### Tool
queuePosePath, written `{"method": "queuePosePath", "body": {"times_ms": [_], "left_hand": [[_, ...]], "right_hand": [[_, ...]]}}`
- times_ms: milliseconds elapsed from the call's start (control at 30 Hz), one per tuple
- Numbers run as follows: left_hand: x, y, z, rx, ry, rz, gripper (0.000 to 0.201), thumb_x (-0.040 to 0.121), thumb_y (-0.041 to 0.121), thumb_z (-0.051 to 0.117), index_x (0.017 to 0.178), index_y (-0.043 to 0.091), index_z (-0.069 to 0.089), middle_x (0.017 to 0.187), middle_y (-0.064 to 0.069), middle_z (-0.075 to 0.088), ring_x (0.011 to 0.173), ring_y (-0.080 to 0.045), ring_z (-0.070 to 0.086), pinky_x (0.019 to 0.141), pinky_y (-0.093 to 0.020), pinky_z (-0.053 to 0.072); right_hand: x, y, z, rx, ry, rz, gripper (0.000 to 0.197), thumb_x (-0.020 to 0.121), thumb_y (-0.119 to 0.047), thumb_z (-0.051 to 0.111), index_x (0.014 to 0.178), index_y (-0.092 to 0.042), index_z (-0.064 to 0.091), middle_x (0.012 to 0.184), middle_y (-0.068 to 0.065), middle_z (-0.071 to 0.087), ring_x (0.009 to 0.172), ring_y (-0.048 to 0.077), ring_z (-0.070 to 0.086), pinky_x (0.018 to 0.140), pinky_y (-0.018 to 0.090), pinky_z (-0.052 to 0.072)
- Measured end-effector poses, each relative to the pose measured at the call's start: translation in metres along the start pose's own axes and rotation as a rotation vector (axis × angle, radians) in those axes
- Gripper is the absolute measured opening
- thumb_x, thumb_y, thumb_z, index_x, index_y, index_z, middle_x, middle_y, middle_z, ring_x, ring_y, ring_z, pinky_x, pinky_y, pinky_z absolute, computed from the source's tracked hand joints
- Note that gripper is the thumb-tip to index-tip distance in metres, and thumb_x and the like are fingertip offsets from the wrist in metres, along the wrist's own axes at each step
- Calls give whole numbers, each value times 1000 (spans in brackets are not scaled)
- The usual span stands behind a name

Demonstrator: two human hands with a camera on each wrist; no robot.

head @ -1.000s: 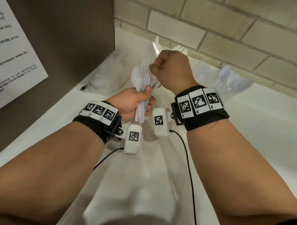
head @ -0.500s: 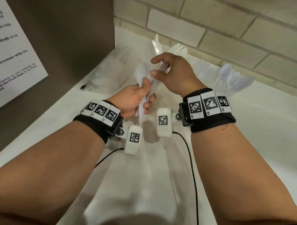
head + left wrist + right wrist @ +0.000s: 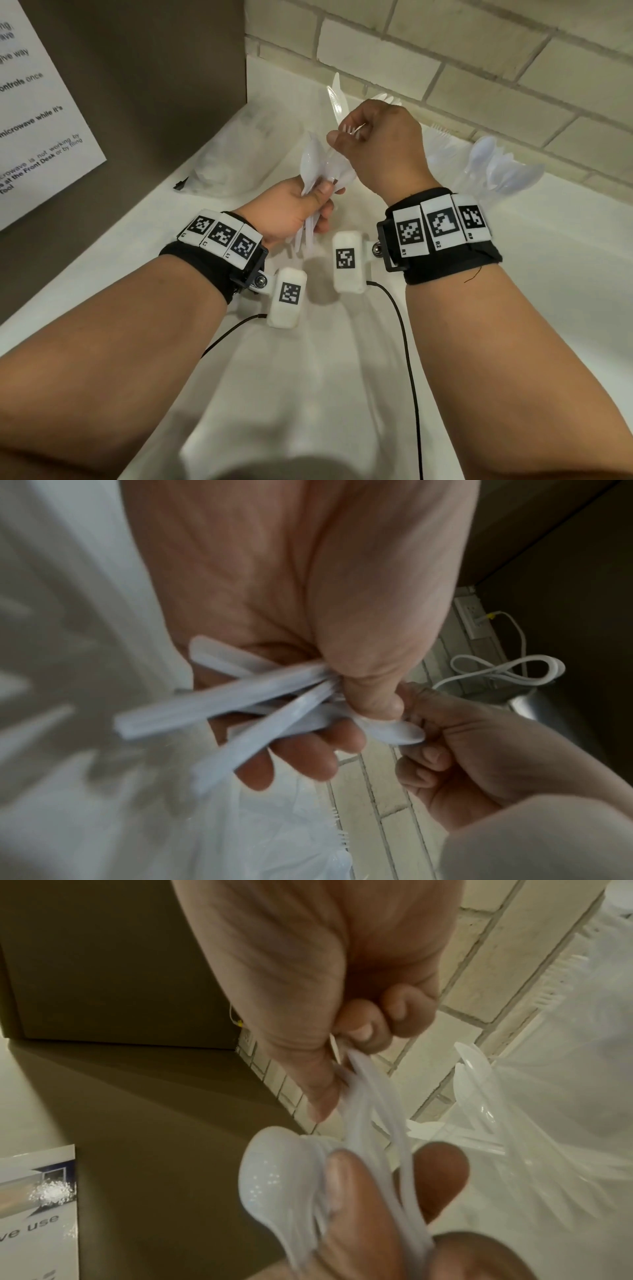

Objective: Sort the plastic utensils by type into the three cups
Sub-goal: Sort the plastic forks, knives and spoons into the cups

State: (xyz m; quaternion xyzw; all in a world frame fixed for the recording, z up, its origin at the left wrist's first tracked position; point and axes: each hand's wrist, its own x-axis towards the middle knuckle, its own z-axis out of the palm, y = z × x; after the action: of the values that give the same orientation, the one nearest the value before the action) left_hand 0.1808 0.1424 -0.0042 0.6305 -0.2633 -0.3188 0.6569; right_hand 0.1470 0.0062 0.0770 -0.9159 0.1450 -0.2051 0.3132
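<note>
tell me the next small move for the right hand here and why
Probably draw the fork up and clear of the bundle. The right hand already pinches it near the tines, while the left hand grips the remaining utensils by their handles. Forks already stand by the wall, so it likely goes there next.

White utensils, beige brick wall

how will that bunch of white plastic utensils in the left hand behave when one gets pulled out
The bunch of white plastic utensils looks light. Its handles splay loosely below the left hand, so neighbours may shift. The glossy surfaces are probably slippery where the right hand pinches.
</note>
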Motion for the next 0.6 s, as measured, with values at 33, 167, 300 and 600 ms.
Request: {"method": "queuePosePath", "body": {"times_ms": [33,167,300,600], "left_hand": [[-2,2,1,66,0,23,22,101,27,41,94,15,58,68,0,54,59,-11,58,64,-24,52],[-3,6,4,179,28,36,9,99,16,47,95,10,53,69,-3,52,53,-11,56,58,-24,54],[1,7,3,283,11,40,8,99,18,48,96,10,49,69,-2,53,57,-17,58,60,-31,55],[5,4,6,238,47,72,16,100,25,45,86,17,46,67,2,47,52,-14,50,52,-26,48]], "right_hand": [[0,0,-1,16,-24,13,14,82,-32,71,83,-20,64,62,-14,50,57,-1,48,55,9,36],[0,1,-10,162,-38,47,6,80,-23,74,80,-19,70,69,-10,64,62,1,57,66,17,47],[-3,0,-8,224,80,23,17,88,-24,64,74,-21,56,78,-5,69,74,9,64,70,18,47],[-2,7,-3,304,0,71,7,87,-17,67,85,-13,62,75,-17,59,64,-13,55,64,3,41]]}}
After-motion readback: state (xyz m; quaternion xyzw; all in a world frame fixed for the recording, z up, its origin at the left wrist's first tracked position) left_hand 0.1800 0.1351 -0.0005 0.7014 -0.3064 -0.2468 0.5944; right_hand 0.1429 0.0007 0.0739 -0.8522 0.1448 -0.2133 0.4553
